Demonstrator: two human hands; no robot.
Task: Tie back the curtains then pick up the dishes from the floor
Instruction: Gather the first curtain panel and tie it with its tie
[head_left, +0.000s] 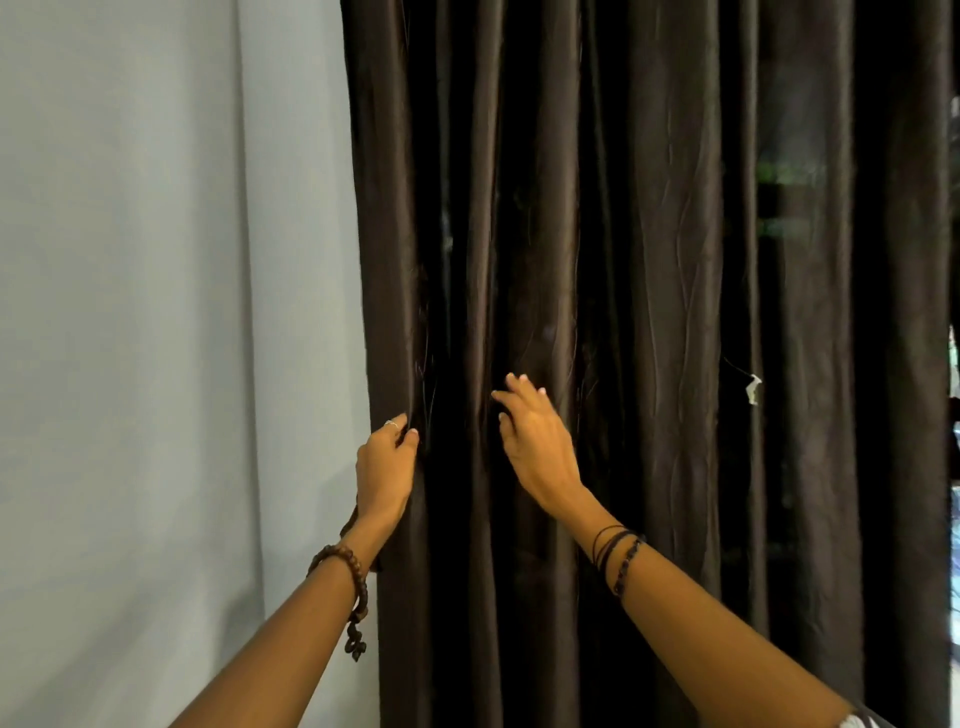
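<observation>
A dark brown curtain (649, 260) hangs in long vertical folds across the middle and right of the head view. My left hand (385, 467) grips the curtain's left edge, fingers curled round the outermost fold. My right hand (530, 436) reaches into the folds a little to the right, fingers spread and loosely bent, fingertips touching the fabric. No tie-back and no dishes are in view.
A plain grey-white wall (156, 312) fills the left. A small white tag (753, 387) dangles on a thread at the curtain's right part. A bright strip of window (955, 467) shows at the far right edge.
</observation>
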